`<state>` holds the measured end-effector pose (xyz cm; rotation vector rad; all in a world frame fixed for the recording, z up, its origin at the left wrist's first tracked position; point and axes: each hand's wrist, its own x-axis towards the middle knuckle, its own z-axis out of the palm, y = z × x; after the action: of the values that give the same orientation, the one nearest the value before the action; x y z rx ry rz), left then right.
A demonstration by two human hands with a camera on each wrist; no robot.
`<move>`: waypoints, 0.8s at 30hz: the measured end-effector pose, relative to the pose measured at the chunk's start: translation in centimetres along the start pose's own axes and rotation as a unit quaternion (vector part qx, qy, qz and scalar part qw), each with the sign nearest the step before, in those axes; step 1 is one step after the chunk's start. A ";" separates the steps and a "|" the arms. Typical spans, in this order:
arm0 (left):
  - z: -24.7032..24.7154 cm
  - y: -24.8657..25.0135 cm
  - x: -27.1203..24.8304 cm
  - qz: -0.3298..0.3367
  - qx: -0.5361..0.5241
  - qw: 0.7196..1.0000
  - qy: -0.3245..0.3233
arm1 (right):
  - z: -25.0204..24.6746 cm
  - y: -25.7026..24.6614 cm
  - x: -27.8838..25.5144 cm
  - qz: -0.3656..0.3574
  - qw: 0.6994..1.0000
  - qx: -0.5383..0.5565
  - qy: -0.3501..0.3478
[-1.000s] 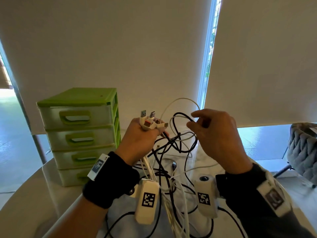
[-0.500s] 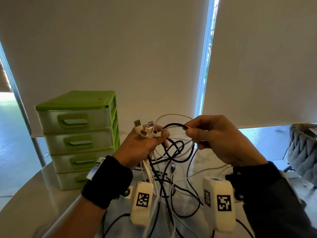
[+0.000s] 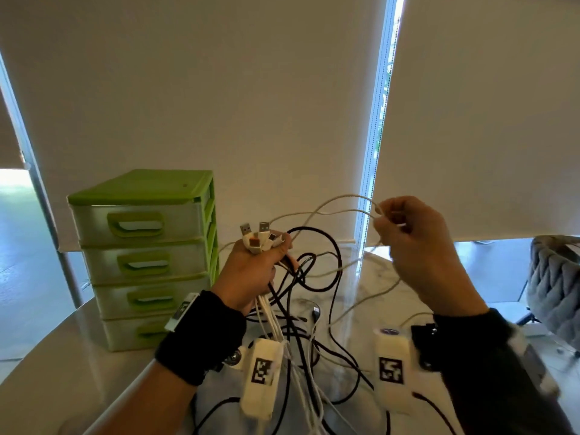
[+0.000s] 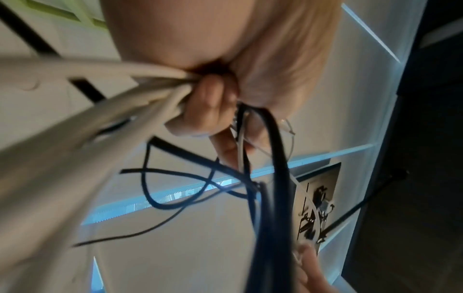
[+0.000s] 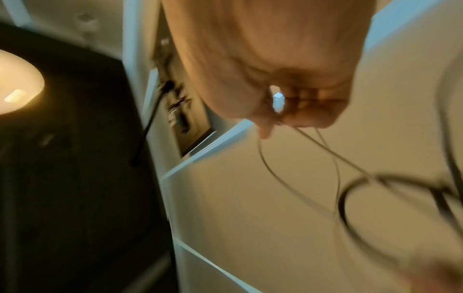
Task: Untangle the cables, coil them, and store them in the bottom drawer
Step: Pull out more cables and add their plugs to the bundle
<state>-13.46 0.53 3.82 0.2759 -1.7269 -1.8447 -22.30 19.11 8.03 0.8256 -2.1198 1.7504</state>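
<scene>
The left hand (image 3: pixel 251 274) grips a bundle of cable plugs (image 3: pixel 259 237), fingers curled round white and black cables (image 3: pixel 301 312) that trail down onto the pale glossy surface (image 3: pixel 50 365). The right hand (image 3: pixel 417 246) pinches a loop of white cable (image 3: pixel 329 205), raised. A green drawer unit (image 3: pixel 144 252) stands at the left, its bottom drawer (image 3: pixel 135 332) closed. Behind hang pale roller blinds (image 3: pixel 219 105); a grey chair (image 3: pixel 555 284) sits at the right.
</scene>
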 end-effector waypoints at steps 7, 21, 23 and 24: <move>0.6 0.7 -0.7 0.058 0.111 0.992 -0.014 | 1.6 -0.5 -1.6 -0.270 0.908 -0.319 -0.023; 0.8 0.4 -0.6 -0.008 0.136 0.990 -0.033 | -2.5 0.1 0.7 -0.102 0.923 -0.267 0.257; 0.8 0.4 -0.6 -0.009 0.145 0.989 -0.022 | -0.8 -0.3 -0.5 -0.148 0.916 -0.335 0.165; 0.8 0.4 -0.7 -0.006 0.150 0.988 -0.021 | 0.1 -0.5 -1.0 -0.178 0.908 -0.359 0.120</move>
<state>-13.26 1.58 4.13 0.3693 -2.0367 -1.6051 -21.14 19.21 7.84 0.6724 -2.0406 0.7420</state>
